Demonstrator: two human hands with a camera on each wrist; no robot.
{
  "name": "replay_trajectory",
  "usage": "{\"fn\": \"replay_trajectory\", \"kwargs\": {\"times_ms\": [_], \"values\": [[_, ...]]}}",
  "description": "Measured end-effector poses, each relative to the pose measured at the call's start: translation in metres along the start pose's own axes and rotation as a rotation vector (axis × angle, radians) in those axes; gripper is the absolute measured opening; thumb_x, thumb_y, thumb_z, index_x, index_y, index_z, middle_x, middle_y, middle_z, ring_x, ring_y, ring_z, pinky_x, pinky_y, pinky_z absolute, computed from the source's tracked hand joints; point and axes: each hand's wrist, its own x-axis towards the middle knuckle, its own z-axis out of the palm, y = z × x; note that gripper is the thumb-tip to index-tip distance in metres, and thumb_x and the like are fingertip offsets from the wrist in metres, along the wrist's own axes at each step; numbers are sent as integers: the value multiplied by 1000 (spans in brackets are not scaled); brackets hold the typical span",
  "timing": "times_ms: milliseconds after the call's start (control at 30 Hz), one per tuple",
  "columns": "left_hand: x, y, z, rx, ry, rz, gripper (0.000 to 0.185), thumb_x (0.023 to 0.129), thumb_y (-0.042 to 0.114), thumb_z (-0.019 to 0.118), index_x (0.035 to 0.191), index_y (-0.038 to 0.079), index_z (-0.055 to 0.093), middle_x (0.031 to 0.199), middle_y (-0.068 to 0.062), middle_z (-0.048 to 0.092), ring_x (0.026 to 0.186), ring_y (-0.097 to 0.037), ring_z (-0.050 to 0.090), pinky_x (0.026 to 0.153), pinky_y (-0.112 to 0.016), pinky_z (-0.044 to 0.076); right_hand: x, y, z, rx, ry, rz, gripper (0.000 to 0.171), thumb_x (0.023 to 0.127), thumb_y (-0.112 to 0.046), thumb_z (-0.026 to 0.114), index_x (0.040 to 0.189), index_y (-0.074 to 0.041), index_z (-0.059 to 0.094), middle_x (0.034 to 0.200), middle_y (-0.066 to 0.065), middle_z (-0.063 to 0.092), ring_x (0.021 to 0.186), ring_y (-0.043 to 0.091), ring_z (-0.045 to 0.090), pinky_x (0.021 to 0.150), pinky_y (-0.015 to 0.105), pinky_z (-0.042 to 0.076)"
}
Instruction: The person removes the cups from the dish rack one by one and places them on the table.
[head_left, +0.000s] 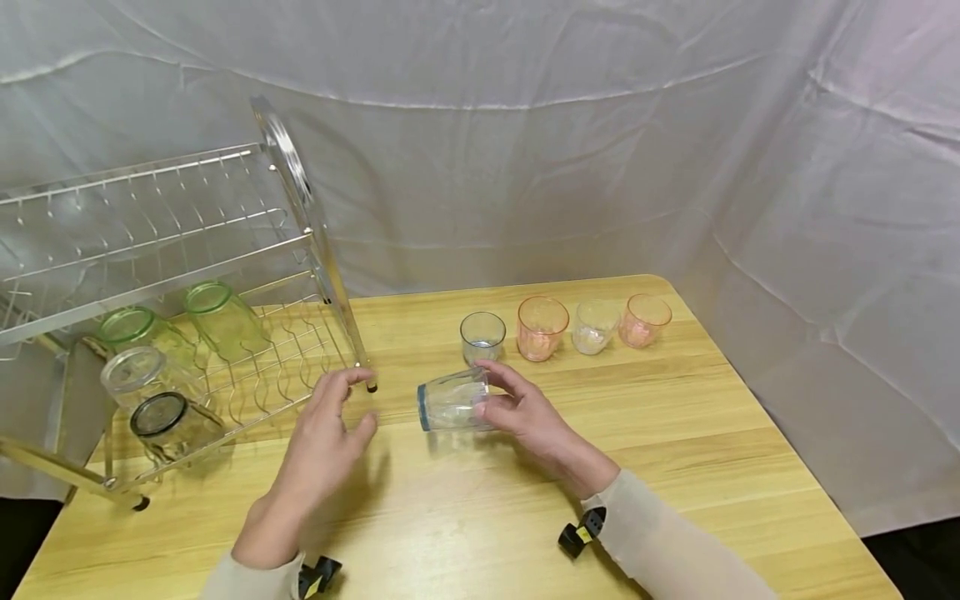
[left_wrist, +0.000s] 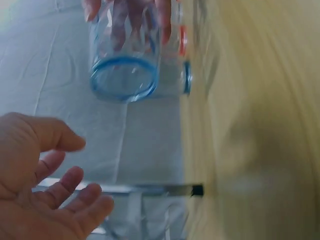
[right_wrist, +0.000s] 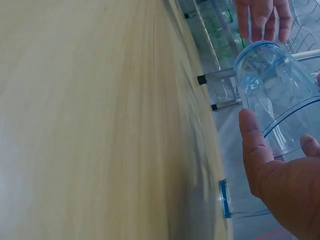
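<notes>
Gripping a clear, blue-rimmed drinking glass [head_left: 453, 402] mid-frame, the right hand [head_left: 528, 417] faced the left hand [head_left: 318, 442], whose relaxed fingers hung apart centre-left.

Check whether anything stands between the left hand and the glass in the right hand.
Nothing visible does. The left hand is apart from the glass, whose blue end faces it across an unobstructed gap above the tabletop. The rack stands to the left, outside that gap.
</notes>
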Motion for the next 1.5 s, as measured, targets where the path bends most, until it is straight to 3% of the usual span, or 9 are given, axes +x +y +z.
{"fn": "replay_trajectory", "kwargs": {"times_ms": [100, 300, 933, 1233, 1500], "values": [[0, -2, -11, 103, 36, -6, 52, 93, -1, 71, 142, 3, 56, 143, -23, 56, 133, -46, 53, 108, -66, 47, -2, -2, -3, -47, 16, 14, 75, 95, -12, 75, 162, -20, 41, 159, 17, 45, 125, 27, 65, 98, 36, 59], [1, -10, -26, 215, -12, -67, 57, 98, 8, 68, 150, -3, 49, 150, -32, 49, 138, -54, 46, 114, -72, 38, -6, -5, -15, -160, 56, 24, 74, 95, -16, 77, 161, -20, 44, 155, 18, 46, 122, 26, 64, 95, 32, 58], [-2, -18, -25, 279, -159, -131, 70, 99, 12, 68, 159, -4, 36, 158, -34, 43, 148, -54, 38, 124, -74, 16, -19, -15, -54, -484, 110, -12, 76, 92, -29, 82, 159, -23, 46, 149, 14, 53, 118, 30, 64, 90, 36, 58], [-1, -16, -25, 320, -201, -139, 72, 99, 14, 68, 160, -6, 34, 161, -33, 39, 151, -54, 32, 124, -74, 14, -28, -38, -81, -817, 163, -54, 77, 92, -38, 81, 158, -21, 48, 153, 19, 54, 118, 37, 67, 93, 53, 59], [-1, -16, -24, 338, -215, -132, 71, 99, 13, 69, 158, -8, 36, 161, -32, 40, 151, -55, 31, 122, -77, 15, -39, -49, -107, -958, 203, -38, 77, 91, -40, 81, 157, -16, 49, 155, 22, 52, 116, 42, 65, 90, 57, 58]]}}
